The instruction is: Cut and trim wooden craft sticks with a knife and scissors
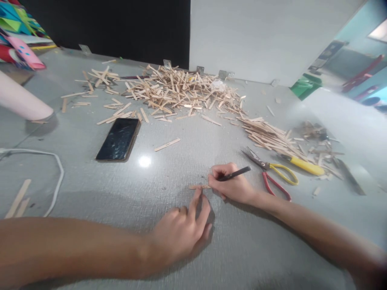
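A short wooden craft stick lies flat on the grey table, with dark marks on its right part. My left hand has its index fingertip pressed on the stick, the other fingers loosely spread. My right hand is closed around a black pen, its lower end over the stick's right side; the tip is hidden by the fingers. Another craft stick with a dark mark lies farther back, between the phone and my right hand.
Behind sits a big heap of craft sticks, with a stack of sticks to its right. Scissors with yellow and red handles and a yellow-handled tool lie right. A phone and a white cable are left.
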Demonstrator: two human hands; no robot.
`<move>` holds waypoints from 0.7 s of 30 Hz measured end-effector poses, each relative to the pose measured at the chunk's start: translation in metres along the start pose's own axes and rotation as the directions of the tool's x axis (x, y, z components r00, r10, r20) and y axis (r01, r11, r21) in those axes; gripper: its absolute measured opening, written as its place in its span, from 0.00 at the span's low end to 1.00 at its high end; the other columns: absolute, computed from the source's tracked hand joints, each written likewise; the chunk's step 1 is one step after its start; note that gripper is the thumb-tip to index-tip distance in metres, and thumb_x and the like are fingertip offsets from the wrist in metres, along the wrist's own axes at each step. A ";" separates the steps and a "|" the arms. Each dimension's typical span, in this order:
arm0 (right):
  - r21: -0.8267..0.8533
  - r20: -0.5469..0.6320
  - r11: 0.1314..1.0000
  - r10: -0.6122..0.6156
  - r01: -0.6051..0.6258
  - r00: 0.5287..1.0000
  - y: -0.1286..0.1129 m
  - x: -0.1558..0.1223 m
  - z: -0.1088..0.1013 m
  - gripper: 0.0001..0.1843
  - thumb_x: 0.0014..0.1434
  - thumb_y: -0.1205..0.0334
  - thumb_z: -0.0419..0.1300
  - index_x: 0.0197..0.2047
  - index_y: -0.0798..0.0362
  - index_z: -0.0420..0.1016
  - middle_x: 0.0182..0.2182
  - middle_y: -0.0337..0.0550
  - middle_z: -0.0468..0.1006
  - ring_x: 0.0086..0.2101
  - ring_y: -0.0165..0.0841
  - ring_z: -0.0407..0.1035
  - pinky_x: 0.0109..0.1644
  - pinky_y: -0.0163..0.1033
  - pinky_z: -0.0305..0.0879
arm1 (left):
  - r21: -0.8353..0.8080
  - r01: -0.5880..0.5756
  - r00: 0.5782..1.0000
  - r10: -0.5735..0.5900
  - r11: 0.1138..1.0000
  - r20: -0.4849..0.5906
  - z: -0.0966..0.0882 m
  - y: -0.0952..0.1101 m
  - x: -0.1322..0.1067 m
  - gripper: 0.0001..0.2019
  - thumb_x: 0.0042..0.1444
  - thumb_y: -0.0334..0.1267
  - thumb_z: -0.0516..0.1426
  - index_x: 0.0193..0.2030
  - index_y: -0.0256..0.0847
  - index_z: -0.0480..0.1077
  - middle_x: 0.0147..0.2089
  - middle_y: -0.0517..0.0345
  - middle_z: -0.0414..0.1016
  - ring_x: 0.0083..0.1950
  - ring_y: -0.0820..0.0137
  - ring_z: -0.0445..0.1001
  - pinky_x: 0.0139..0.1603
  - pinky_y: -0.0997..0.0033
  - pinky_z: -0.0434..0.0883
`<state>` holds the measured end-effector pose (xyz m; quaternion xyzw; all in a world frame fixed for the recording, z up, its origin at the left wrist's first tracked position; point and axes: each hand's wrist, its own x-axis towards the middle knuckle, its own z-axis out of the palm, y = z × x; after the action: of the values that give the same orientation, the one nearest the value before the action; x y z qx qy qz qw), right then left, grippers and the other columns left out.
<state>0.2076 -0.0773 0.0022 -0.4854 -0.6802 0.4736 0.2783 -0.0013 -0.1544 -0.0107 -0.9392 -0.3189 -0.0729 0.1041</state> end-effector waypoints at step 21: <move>0.064 0.027 0.998 0.005 -0.007 1.000 0.004 0.001 0.000 0.22 0.63 0.63 0.62 0.21 0.48 0.56 0.12 0.27 0.60 0.11 0.24 0.62 0.13 0.27 0.49 | -0.006 0.002 1.000 -0.002 1.000 -0.017 0.001 0.000 -0.001 0.24 0.67 0.42 0.54 0.59 0.23 0.77 0.60 0.18 0.79 0.21 0.63 0.79 0.19 0.66 0.74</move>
<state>0.2092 -0.0763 -0.0014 -0.4720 -0.6667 0.5025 0.2833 -0.0019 -0.1547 -0.0116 -0.9386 -0.3185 -0.0821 0.1041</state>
